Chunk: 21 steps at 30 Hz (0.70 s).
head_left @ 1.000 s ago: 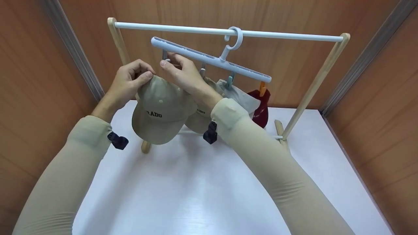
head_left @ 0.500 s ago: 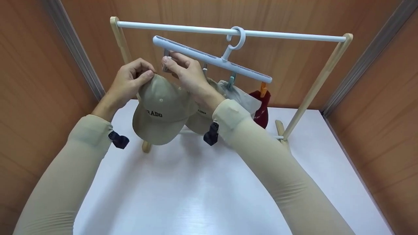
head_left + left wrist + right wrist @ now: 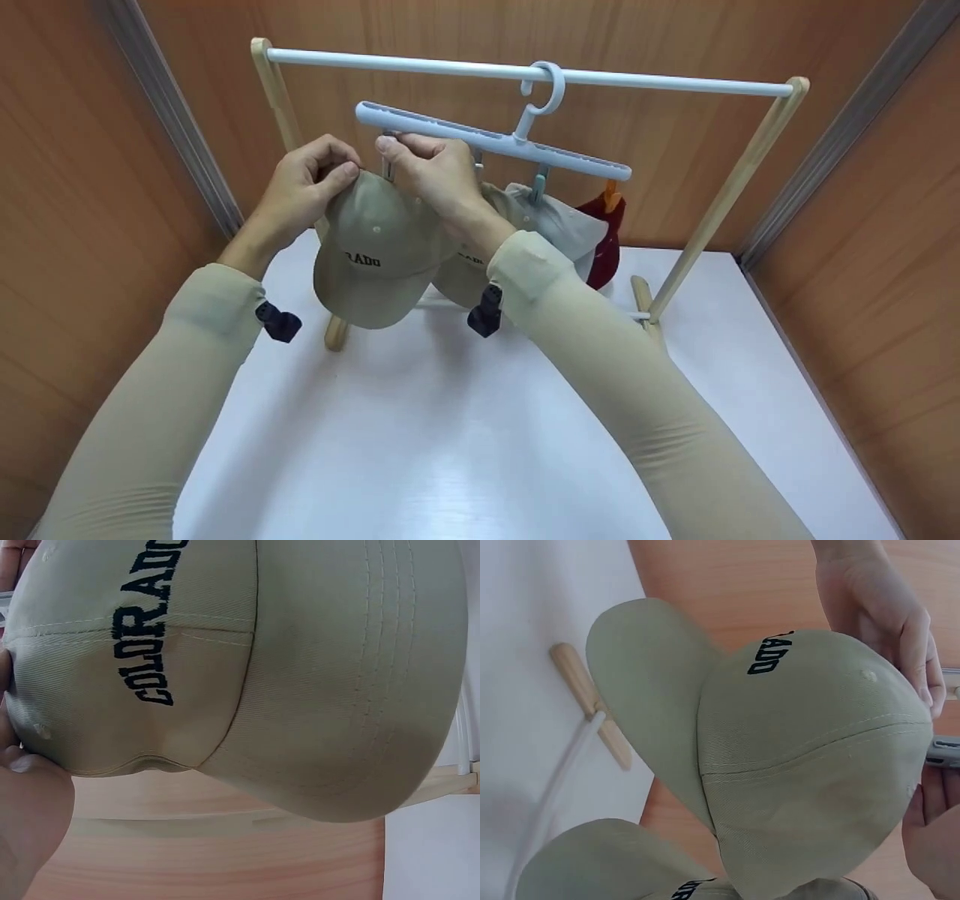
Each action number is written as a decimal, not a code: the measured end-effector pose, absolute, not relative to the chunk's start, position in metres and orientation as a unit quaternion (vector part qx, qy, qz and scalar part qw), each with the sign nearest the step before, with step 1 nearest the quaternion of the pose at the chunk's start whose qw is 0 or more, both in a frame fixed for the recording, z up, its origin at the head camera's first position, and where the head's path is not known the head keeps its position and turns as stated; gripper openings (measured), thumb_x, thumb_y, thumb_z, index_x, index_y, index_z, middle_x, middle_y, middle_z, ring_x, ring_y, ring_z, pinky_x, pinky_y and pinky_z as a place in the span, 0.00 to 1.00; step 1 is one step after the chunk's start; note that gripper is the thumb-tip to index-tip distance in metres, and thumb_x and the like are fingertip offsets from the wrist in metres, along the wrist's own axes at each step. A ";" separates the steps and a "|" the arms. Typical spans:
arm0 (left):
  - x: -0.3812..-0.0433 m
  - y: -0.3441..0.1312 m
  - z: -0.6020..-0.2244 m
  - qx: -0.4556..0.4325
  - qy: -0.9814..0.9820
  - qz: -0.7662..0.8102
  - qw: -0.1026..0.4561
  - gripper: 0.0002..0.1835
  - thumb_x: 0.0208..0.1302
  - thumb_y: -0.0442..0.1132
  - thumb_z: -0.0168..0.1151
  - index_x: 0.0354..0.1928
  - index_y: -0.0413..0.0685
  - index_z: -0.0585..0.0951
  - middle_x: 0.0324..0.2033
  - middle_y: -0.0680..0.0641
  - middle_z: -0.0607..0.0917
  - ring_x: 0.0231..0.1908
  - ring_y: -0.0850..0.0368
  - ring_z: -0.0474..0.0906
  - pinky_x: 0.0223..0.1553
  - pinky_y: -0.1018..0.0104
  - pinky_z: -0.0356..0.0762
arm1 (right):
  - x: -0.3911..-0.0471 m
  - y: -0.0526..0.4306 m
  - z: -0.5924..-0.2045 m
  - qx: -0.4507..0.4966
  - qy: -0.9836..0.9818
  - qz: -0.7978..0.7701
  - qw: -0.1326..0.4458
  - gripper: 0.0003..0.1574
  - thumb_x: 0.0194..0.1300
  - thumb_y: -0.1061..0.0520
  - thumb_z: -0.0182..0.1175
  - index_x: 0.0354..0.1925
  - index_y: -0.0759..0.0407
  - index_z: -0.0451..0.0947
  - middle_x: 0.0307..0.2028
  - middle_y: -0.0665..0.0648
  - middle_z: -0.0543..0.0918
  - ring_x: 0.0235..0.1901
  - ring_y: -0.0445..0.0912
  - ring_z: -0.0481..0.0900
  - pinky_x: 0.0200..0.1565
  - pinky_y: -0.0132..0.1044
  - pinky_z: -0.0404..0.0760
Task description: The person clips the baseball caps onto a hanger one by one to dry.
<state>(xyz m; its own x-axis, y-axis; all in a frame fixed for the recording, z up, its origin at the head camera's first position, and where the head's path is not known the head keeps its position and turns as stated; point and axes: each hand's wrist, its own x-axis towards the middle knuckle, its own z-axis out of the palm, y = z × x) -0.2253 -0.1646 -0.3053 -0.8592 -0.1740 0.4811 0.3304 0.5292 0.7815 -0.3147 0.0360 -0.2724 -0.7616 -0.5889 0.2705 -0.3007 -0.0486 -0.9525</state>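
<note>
My left hand (image 3: 301, 184) pinches the crown of a khaki baseball cap (image 3: 379, 251). Dark COLORADO lettering runs across the cap (image 3: 187, 690) in the left wrist view, its brim hanging downward in the head view. Just right of that, my right hand (image 3: 442, 178) grips a grey clip (image 3: 943, 753) under the left end of a pale blue hanger (image 3: 442, 129). The clip's tip is right at the top of the crown in the right wrist view. Fingers partly hide the clip in the head view.
Another khaki cap (image 3: 459, 279), a light grey cap (image 3: 566, 229) and a dark red cap (image 3: 606, 251) hang along the hanger, from clips including a teal one (image 3: 538, 187) and an orange one (image 3: 611, 196). The white rail (image 3: 675, 81) of a wooden-legged rack carries the hanger above a white table (image 3: 450, 450).
The hanger's left end has dropped and its tilt lessened. My right hand has lowered with the grey clip to the cap's crown, while the left hand keeps its pinch almost in place.
</note>
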 end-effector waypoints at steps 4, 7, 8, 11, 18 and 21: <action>-0.225 -0.163 -0.307 -0.053 -0.838 -0.477 0.261 0.07 0.81 0.39 0.59 0.51 0.46 0.83 0.41 0.51 0.82 0.40 0.55 0.74 0.39 0.68 0.74 | -0.314 0.036 -0.272 -0.313 0.695 -0.639 0.103 0.19 0.72 0.43 0.70 0.55 0.50 0.91 0.50 0.43 0.90 0.56 0.37 0.83 0.59 0.30 0.77; -0.226 -0.161 -0.307 -0.058 -0.842 -0.467 0.263 0.08 0.80 0.38 0.60 0.52 0.43 0.83 0.41 0.50 0.83 0.39 0.56 0.74 0.38 0.69 0.73 | -0.313 0.035 -0.272 -0.300 0.701 -0.639 0.097 0.16 0.73 0.43 0.70 0.51 0.50 0.93 0.47 0.43 0.91 0.54 0.36 0.84 0.58 0.31 0.78; -0.226 -0.161 -0.307 -0.059 -0.844 -0.464 0.263 0.08 0.80 0.38 0.60 0.52 0.42 0.83 0.41 0.50 0.83 0.39 0.56 0.74 0.38 0.69 0.73 | -0.313 0.035 -0.271 -0.296 0.703 -0.640 0.095 0.16 0.73 0.44 0.70 0.50 0.49 0.93 0.46 0.43 0.92 0.53 0.36 0.84 0.58 0.31 0.78; -0.226 -0.159 -0.308 -0.058 -0.850 -0.454 0.261 0.09 0.80 0.38 0.60 0.53 0.40 0.83 0.41 0.50 0.84 0.38 0.56 0.74 0.37 0.70 0.73 | -0.314 0.035 -0.271 -0.285 0.704 -0.645 0.090 0.15 0.73 0.44 0.70 0.47 0.50 0.94 0.44 0.44 0.92 0.52 0.36 0.86 0.58 0.31 0.78; -0.231 -0.156 -0.311 -0.064 -0.853 -0.448 0.260 0.08 0.79 0.37 0.62 0.52 0.41 0.83 0.43 0.48 0.86 0.38 0.57 0.75 0.38 0.70 0.74 | -0.316 0.037 -0.273 -0.285 0.696 -0.654 0.075 0.13 0.73 0.47 0.69 0.46 0.53 0.94 0.42 0.46 0.93 0.49 0.34 0.88 0.55 0.28 0.80; -0.232 -0.155 -0.311 -0.070 -0.852 -0.446 0.266 0.07 0.79 0.37 0.62 0.51 0.42 0.83 0.43 0.49 0.86 0.38 0.57 0.75 0.38 0.70 0.73 | -0.316 0.037 -0.274 -0.289 0.685 -0.665 0.078 0.13 0.73 0.49 0.70 0.45 0.56 0.94 0.43 0.48 0.93 0.48 0.35 0.88 0.54 0.27 0.81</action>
<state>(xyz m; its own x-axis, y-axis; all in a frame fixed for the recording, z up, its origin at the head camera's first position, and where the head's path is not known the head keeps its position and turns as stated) -0.2325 -0.1546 -0.3110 -0.8482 -0.1187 0.5162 0.3564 0.5931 0.7220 -0.3159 0.0368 -0.2743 -0.8208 -0.4992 0.2777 -0.2923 -0.0506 -0.9550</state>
